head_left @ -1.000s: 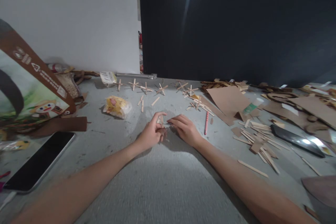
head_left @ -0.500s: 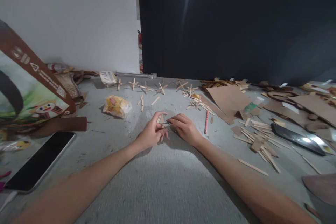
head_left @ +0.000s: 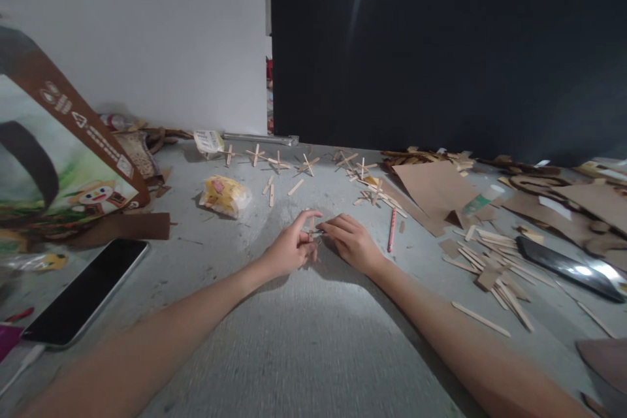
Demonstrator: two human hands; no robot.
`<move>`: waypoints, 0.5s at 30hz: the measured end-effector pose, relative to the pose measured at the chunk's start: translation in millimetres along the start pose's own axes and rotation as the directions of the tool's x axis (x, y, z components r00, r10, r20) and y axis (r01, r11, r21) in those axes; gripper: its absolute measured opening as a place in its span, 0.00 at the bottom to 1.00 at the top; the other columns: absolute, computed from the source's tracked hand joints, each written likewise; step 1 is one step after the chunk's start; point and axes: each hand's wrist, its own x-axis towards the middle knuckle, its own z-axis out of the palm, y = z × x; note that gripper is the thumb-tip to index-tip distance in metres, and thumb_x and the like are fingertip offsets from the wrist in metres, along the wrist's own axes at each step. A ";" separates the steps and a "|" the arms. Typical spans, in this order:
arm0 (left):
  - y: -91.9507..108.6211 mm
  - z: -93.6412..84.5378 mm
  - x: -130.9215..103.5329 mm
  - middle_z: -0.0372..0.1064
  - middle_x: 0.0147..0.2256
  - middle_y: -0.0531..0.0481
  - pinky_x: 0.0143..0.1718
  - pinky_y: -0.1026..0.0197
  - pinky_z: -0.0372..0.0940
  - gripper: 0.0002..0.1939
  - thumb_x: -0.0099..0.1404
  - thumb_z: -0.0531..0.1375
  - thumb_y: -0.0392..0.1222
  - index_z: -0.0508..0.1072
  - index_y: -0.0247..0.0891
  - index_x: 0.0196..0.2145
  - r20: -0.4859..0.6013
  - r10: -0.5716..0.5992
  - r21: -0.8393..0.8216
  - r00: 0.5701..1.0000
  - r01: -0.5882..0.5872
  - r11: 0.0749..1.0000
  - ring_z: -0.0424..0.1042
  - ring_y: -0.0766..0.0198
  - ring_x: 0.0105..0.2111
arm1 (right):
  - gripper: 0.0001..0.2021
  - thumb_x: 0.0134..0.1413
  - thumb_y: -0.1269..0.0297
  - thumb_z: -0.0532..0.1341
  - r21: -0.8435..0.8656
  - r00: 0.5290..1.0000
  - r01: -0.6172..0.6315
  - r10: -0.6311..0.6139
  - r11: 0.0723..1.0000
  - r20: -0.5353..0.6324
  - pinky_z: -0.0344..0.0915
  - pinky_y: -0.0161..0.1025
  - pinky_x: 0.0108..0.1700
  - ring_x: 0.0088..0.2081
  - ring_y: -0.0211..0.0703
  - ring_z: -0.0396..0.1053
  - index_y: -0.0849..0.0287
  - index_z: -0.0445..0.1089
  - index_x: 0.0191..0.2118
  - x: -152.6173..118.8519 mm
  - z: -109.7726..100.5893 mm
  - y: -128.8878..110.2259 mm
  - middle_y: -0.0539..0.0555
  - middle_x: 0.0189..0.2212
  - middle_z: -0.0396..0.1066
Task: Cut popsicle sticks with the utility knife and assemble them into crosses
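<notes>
My left hand (head_left: 290, 248) is in the middle of the table, its fingers closed around a small wooden craft stick (head_left: 311, 225). Beside it, my right hand (head_left: 353, 245) is closed too, pinching a thin dark metal tool (head_left: 318, 232) that reaches the stick. Fingers hide most of the tool, so its kind cannot be made out. Beyond the hands stand several crossed craft-stick pieces (head_left: 307, 164), and a single loose stick (head_left: 296, 187) lies nearer. A red patterned pencil-like stick (head_left: 392, 230) rests to the right of my right hand.
On the left are a phone (head_left: 88, 294) with a cable, a printed bag (head_left: 73, 157) and a yellow snack packet (head_left: 224, 196). Loose craft sticks (head_left: 512, 304), cardboard (head_left: 434, 189), a glue-like tube (head_left: 482, 200) and a dark glossy object (head_left: 568, 268) lie right. A dark panel (head_left: 441, 52) rises behind.
The whole view has shifted slightly, so everything appears a little further right. Both hands keep nearly the same hold on the stick and tool, with only small finger movement.
</notes>
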 end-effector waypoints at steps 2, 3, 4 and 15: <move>3.4 0.4 -0.9 0.69 0.22 0.59 0.22 0.69 0.54 0.34 0.66 0.61 0.38 0.58 0.40 0.68 0.000 0.013 -0.040 1.000 -0.013 0.999 0.60 0.71 0.17 | 0.17 0.75 0.70 0.51 -0.003 1.000 -0.021 0.021 1.000 -0.008 0.69 0.46 0.43 0.41 0.50 0.71 0.56 0.74 0.57 0.1 -0.4 -0.1 0.61 0.41 0.78; 5.0 0.7 -1.3 0.69 0.22 0.59 0.22 0.69 0.54 0.34 0.67 0.61 0.38 0.58 0.40 0.69 -0.003 0.020 -0.055 1.000 -0.020 0.998 0.60 0.71 0.17 | 0.17 0.75 0.70 0.50 -0.003 0.999 -0.031 0.031 1.000 -0.014 0.69 0.46 0.42 0.41 0.50 0.71 0.56 0.74 0.56 0.2 -0.6 -0.1 0.61 0.41 0.78; 6.4 0.9 -1.7 0.69 0.23 0.59 0.22 0.68 0.54 0.34 0.67 0.61 0.38 0.58 0.40 0.68 -0.009 0.027 -0.064 1.000 -0.028 0.998 0.60 0.71 0.18 | 0.17 0.75 0.71 0.50 -0.002 0.999 -0.040 0.039 0.999 -0.020 0.69 0.46 0.42 0.40 0.50 0.71 0.56 0.74 0.56 0.3 -0.8 -0.1 0.61 0.41 0.78; 5.7 -1.1 -1.2 0.69 0.22 0.60 0.22 0.68 0.54 0.34 0.66 0.61 0.40 0.58 0.42 0.67 0.034 -0.012 -0.036 0.999 0.013 0.999 0.61 0.70 0.18 | 0.16 0.73 0.73 0.51 -0.017 1.000 -0.018 0.018 1.000 -0.023 0.70 0.46 0.43 0.41 0.50 0.71 0.57 0.74 0.55 -1.3 0.3 2.3 0.61 0.41 0.78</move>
